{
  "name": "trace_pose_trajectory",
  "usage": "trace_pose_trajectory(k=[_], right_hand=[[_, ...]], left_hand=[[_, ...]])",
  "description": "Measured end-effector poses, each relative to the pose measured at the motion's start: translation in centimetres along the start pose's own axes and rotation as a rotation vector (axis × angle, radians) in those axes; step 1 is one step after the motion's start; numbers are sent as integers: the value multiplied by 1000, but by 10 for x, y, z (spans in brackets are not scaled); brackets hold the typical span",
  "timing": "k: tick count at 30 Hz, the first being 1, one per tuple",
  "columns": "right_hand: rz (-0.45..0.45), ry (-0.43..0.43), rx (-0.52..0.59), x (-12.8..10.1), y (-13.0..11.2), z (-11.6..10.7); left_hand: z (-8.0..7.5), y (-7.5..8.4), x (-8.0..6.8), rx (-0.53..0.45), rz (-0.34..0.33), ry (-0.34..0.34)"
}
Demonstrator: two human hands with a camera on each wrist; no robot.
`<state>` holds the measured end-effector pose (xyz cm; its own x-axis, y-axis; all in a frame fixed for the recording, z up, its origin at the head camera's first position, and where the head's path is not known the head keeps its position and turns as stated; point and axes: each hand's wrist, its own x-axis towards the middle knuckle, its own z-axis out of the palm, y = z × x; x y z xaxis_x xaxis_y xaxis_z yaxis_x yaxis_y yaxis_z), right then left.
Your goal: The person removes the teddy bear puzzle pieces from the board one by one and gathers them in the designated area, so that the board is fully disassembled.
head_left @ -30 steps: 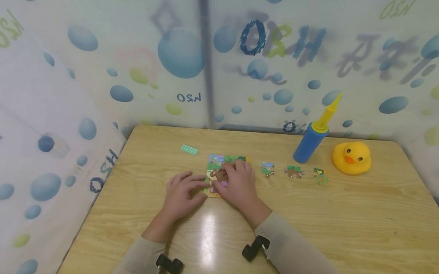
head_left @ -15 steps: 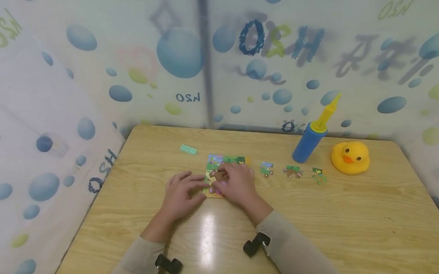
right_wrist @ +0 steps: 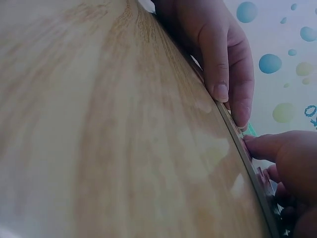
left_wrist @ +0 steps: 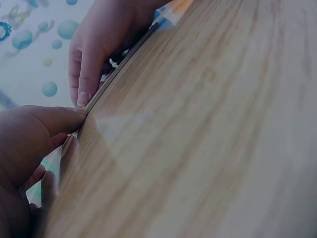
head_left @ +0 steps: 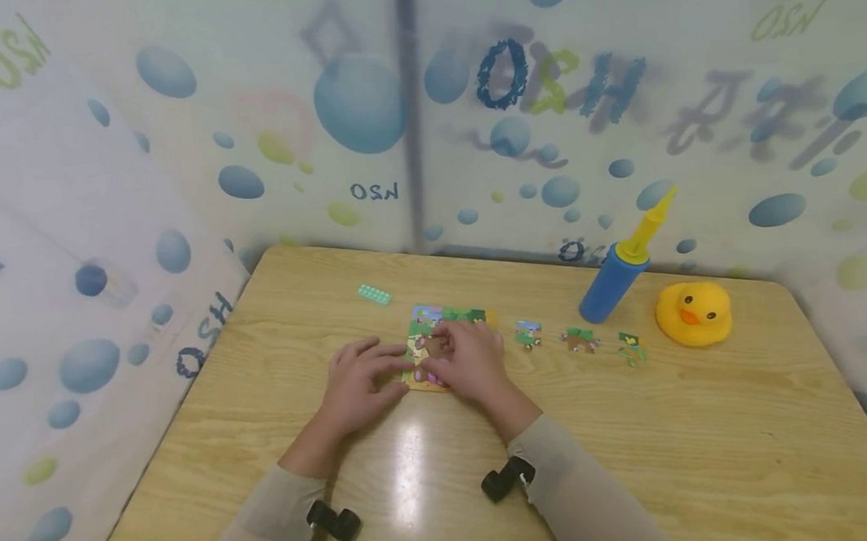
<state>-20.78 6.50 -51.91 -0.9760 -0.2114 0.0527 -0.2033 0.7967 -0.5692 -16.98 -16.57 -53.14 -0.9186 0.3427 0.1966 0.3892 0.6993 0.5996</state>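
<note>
A colourful jigsaw puzzle (head_left: 425,328) with a brown animal picture lies flat on the wooden table in the head view. My left hand (head_left: 362,384) rests at its left edge, fingers loosely extended, with thumb and fingertips touching the border. Over the puzzle's right half, my right hand (head_left: 475,362) bends thumb and index finger around a brown jigsaw piece (head_left: 436,348) at the surface. The palm and the other fingers cover the puzzle's right side. In the left wrist view the thin puzzle board (left_wrist: 124,62) appears edge-on beneath the fingertips.
Loose jigsaw pieces lie in a row to the right: one blue-green (head_left: 528,334), one brown (head_left: 580,340), one green (head_left: 631,347). Behind them stand a blue-and-yellow hand pump (head_left: 614,281) and a yellow rubber duck (head_left: 693,314). A mint toy brick (head_left: 373,294) sits at back left.
My right thumb and index finger have shifted slightly on the puzzle, and the right wrist sits a touch further right. The left hand stays in place.
</note>
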Motion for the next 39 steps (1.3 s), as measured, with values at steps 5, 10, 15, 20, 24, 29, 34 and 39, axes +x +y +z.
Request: trace_pose_trajectory(k=[5,10,15,20,24,29,34,39], right_hand=[[-3,9,12,0,0,0],[-17,31,13,-2,0,0],[-41,76,35,-4,3,3],[-90,127,57,-4,6,7],[-154,157,40,-5,6,8],[-252,209,36,-7,7,8],[-296,241,54,-9,7,7],[-305,239,63,-10,7,6]], left_hand=[[-1,1,0,-5,1,2],[-1,2,0,-10,6,9],[0,1,0,-10,19,20],[1,0,1,-10,25,28],[1,0,0,-7,22,28],[-1,2,0,8,17,28],[-1,2,0,16,11,27],[-1,2,0,11,3,22]])
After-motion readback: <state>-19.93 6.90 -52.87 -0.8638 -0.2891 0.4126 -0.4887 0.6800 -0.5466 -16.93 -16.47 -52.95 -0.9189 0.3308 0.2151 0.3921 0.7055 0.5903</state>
